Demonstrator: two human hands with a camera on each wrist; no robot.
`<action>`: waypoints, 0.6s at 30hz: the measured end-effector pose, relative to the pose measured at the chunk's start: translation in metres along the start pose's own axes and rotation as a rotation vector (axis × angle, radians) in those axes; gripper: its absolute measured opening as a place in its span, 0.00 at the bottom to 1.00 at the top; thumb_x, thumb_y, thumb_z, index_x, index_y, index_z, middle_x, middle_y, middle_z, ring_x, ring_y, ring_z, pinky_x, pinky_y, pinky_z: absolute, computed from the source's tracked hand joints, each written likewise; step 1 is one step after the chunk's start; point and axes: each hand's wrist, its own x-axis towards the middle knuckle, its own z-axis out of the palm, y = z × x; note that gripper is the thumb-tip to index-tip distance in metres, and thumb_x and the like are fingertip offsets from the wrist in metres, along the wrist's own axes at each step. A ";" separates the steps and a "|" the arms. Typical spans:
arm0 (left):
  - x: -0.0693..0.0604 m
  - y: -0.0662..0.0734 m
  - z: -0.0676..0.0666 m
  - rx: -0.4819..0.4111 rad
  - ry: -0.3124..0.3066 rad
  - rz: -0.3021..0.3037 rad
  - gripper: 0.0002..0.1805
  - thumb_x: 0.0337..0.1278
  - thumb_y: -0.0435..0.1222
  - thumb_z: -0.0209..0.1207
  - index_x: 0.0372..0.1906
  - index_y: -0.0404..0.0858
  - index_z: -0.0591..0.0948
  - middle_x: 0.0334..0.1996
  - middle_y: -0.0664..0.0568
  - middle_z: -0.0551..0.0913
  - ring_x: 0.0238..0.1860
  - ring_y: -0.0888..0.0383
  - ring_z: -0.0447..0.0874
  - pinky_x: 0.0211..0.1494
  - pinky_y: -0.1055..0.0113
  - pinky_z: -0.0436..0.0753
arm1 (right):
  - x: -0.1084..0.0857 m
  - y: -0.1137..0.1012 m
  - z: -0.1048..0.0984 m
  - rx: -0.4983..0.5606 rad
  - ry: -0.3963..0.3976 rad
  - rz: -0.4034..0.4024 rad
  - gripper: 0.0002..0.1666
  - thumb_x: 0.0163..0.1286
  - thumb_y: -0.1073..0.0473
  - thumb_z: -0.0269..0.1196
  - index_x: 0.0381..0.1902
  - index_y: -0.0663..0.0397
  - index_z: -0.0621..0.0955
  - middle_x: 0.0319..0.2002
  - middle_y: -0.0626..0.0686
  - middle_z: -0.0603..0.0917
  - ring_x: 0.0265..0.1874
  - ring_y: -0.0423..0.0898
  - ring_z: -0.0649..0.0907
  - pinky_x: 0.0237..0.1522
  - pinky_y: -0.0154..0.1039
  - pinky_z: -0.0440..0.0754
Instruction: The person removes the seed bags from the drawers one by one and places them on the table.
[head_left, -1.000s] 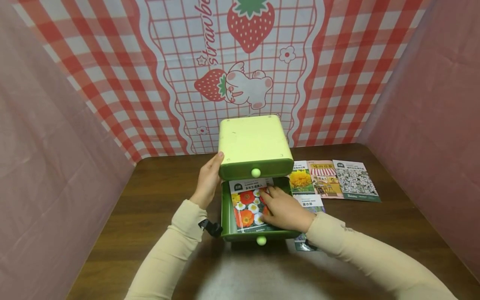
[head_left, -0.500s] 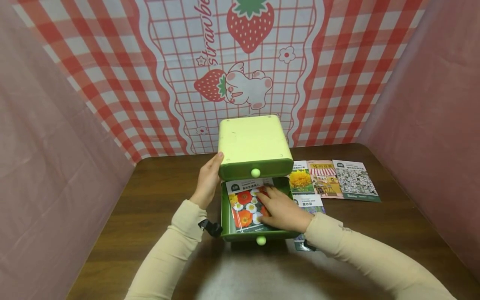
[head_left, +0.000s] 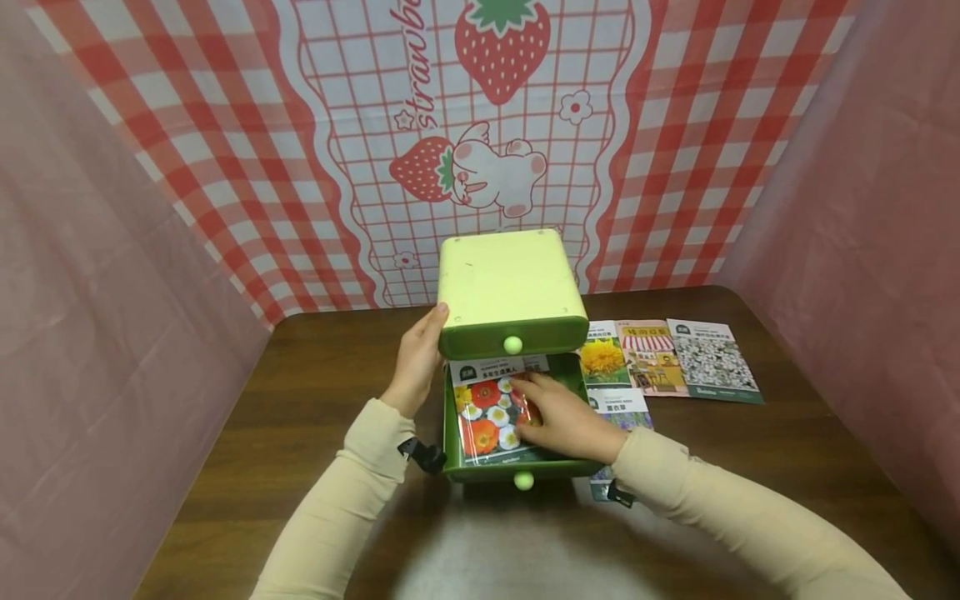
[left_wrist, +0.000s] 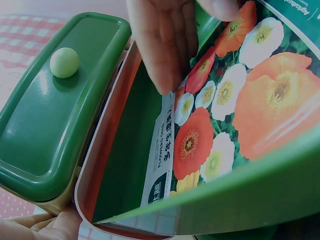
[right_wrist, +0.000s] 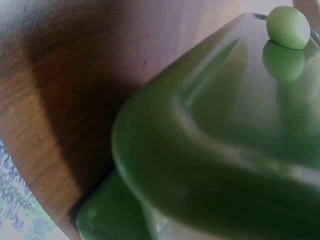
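A pale yellow cabinet [head_left: 510, 279] has its upper green drawer [head_left: 480, 337] closed and its lower drawer [head_left: 487, 475] pulled out. Inside the lower drawer lies a seed packet with red, orange and white flowers [head_left: 483, 425], also large in the left wrist view [left_wrist: 275, 100]; part of another packet shows beside it. My right hand [head_left: 570, 421] reaches into the drawer, fingers and thumb spread at the packet's right part; in the left wrist view the fingers look straight. My left hand [head_left: 414, 362] rests against the cabinet's left side, fingertips at its front corner.
Right of the cabinet lie packets with yellow flowers [head_left: 602, 362], a shop picture [head_left: 652, 367], white flowers [head_left: 712, 362] and purple flowers [head_left: 630, 408]. A checked cloth [head_left: 667, 167] hangs behind the brown table [head_left: 300, 400], with pink cloth [head_left: 847, 208] at both sides.
The flower packet has shifted left inside the drawer. The fingers of my right hand have bent a little more at its right part. My left hand and the cabinet have stayed in place.
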 end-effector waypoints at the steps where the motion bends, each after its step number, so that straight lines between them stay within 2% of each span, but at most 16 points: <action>1: 0.000 0.000 0.000 0.005 -0.002 0.000 0.32 0.69 0.56 0.51 0.70 0.43 0.71 0.66 0.51 0.75 0.53 0.58 0.77 0.60 0.63 0.77 | 0.000 0.000 0.000 0.021 0.008 0.007 0.41 0.61 0.54 0.68 0.69 0.62 0.69 0.62 0.65 0.75 0.49 0.54 0.80 0.50 0.51 0.82; 6: -0.001 0.001 -0.001 0.016 -0.001 0.006 0.33 0.69 0.57 0.50 0.70 0.43 0.70 0.64 0.49 0.77 0.40 0.64 0.79 0.46 0.70 0.79 | -0.001 0.000 -0.003 0.139 0.045 0.056 0.38 0.63 0.55 0.68 0.68 0.61 0.70 0.62 0.63 0.76 0.52 0.55 0.81 0.53 0.52 0.82; 9: -0.001 0.001 0.000 0.006 0.003 0.004 0.32 0.69 0.56 0.51 0.70 0.43 0.71 0.62 0.48 0.78 0.38 0.63 0.79 0.45 0.69 0.80 | -0.001 0.002 -0.004 0.191 0.060 0.074 0.36 0.64 0.56 0.67 0.68 0.61 0.71 0.62 0.64 0.76 0.52 0.55 0.81 0.53 0.53 0.83; 10: 0.000 0.001 0.000 0.002 0.003 0.002 0.32 0.69 0.56 0.51 0.70 0.43 0.71 0.62 0.47 0.78 0.39 0.61 0.80 0.47 0.68 0.80 | -0.001 0.003 -0.004 0.202 0.063 0.081 0.36 0.65 0.56 0.66 0.68 0.61 0.70 0.62 0.63 0.76 0.51 0.54 0.82 0.52 0.52 0.83; 12: 0.000 0.001 0.000 -0.001 -0.001 0.003 0.32 0.70 0.56 0.51 0.70 0.42 0.70 0.65 0.48 0.75 0.49 0.58 0.81 0.56 0.65 0.80 | -0.001 0.004 -0.005 0.230 0.059 0.103 0.35 0.66 0.57 0.65 0.69 0.60 0.70 0.63 0.64 0.75 0.49 0.53 0.82 0.48 0.48 0.83; 13: 0.000 0.001 0.000 -0.006 -0.001 0.001 0.32 0.70 0.55 0.51 0.71 0.42 0.69 0.67 0.48 0.74 0.54 0.56 0.80 0.60 0.62 0.79 | -0.001 0.004 -0.005 0.242 0.055 0.114 0.35 0.67 0.57 0.64 0.69 0.61 0.69 0.64 0.64 0.75 0.44 0.53 0.83 0.45 0.46 0.83; 16: -0.001 0.002 0.000 -0.006 -0.007 0.001 0.34 0.70 0.55 0.51 0.72 0.40 0.67 0.72 0.49 0.68 0.67 0.53 0.72 0.71 0.58 0.72 | 0.000 0.004 -0.006 0.338 0.043 0.159 0.33 0.69 0.59 0.61 0.70 0.62 0.68 0.62 0.66 0.77 0.39 0.50 0.83 0.34 0.40 0.81; 18: -0.001 0.002 0.000 -0.003 -0.008 0.000 0.34 0.70 0.55 0.51 0.72 0.40 0.66 0.73 0.50 0.66 0.71 0.52 0.67 0.73 0.57 0.70 | 0.001 0.004 -0.007 0.407 0.045 0.198 0.32 0.70 0.62 0.59 0.70 0.63 0.68 0.58 0.67 0.80 0.33 0.48 0.84 0.27 0.38 0.80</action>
